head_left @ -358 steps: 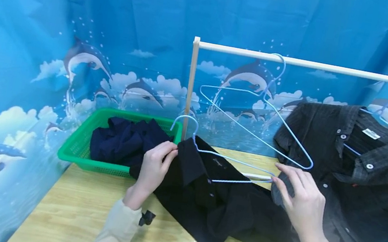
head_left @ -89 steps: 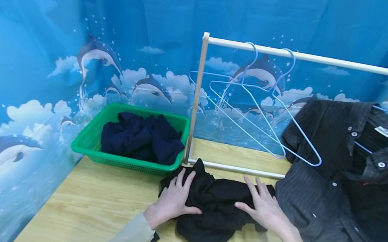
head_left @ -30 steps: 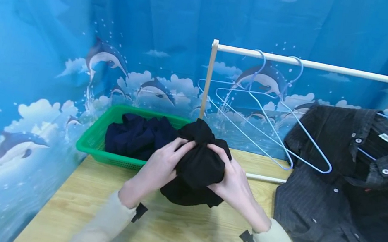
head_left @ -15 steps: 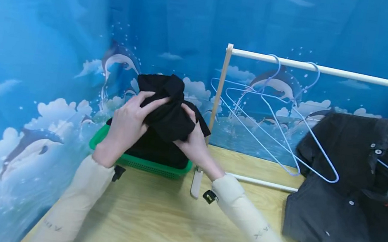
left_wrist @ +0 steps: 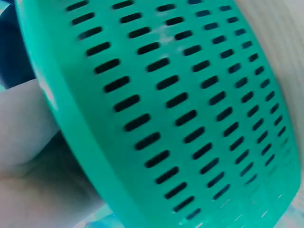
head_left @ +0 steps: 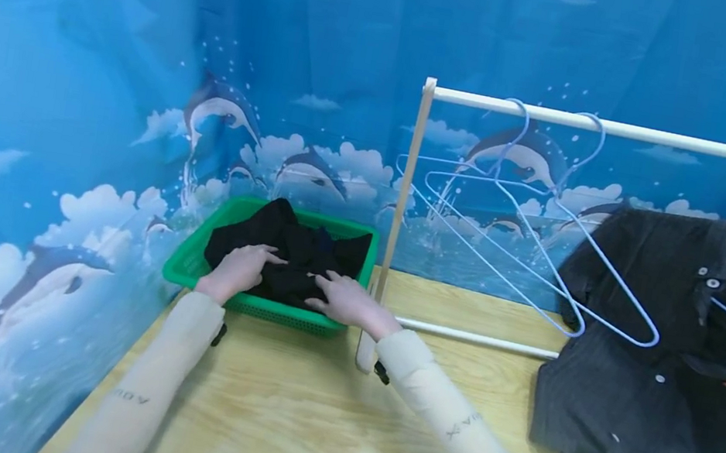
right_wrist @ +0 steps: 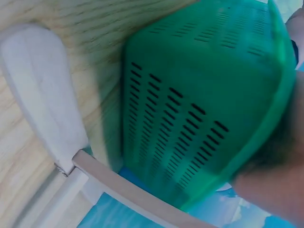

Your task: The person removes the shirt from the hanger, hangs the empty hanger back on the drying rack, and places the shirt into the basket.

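At the far left a blue curtain printed with dolphins and clouds hangs behind and beside a wooden table. Near the table's back left corner sits a green basket, its slotted wall filling the left wrist view and much of the right wrist view. A black garment lies bunched inside the basket, on top of darker blue cloth that shows only as a sliver near the middle.

The left hand rests on the left part of the black garment, fingers fairly straight and lying flat on the cloth, palm down. The right hand lies just beside it on the garment's right front edge, fingers stretched out and slightly spread, reaching over the basket's front rim. Neither hand pinches the cloth, as far as the head view shows; the wrist views show only a blurred bit of each hand behind the basket rim.

Right of the basket stands the upright post of a white rack, its foot touching the table just beside the basket. Two pale blue hangers hang bare from the rack's top bar. Further right a dark striped shirt hangs on a third hanger, its lower part spread over the table.
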Motion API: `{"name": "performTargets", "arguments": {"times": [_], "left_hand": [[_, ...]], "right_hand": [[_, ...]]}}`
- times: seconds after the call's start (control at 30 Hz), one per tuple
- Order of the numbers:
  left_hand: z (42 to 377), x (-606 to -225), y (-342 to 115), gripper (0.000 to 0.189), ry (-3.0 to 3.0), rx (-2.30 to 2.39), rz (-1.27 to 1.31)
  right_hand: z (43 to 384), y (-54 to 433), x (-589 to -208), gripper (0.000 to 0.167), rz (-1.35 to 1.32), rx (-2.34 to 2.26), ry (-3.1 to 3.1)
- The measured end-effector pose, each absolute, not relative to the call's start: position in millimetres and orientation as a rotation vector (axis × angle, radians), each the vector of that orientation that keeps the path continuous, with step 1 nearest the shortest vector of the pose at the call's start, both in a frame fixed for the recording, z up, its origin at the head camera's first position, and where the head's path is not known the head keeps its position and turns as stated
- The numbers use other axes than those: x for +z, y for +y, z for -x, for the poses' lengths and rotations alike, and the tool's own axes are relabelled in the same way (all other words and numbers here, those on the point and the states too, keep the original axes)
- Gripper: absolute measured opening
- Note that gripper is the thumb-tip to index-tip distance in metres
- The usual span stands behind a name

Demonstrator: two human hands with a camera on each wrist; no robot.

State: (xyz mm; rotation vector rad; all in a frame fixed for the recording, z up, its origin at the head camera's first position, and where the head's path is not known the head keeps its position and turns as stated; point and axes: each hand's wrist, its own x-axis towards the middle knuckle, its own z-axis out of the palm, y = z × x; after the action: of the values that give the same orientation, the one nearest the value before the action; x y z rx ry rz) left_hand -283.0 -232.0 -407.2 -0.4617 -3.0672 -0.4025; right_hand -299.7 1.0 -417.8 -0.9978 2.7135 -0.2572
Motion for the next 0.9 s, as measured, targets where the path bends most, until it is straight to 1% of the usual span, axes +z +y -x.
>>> {"name": "performTargets", "arguments": {"times": [0.2,0.37,0.63,0.9], "left_hand": [[276,-390,-225,0.061,-3.116,-0.395,0.428],[262,-374,-218,0.061,-2.965,-0.387,0.401],[241,-350,-179,0.041,-2.680,-0.470,0.488],[235,-338,-141,0.025,-2.503,-0.568,0.551]], "right_hand": [[284,18,-402,0.058,1.074,-0.383,2.761],[270,42,-389,0.046,1.217,-0.619,2.863],[238,94,-375,0.026,1.379,-1.017,3.162],[191,150,-357,0.017,1.553,-1.193,3.327]]}}
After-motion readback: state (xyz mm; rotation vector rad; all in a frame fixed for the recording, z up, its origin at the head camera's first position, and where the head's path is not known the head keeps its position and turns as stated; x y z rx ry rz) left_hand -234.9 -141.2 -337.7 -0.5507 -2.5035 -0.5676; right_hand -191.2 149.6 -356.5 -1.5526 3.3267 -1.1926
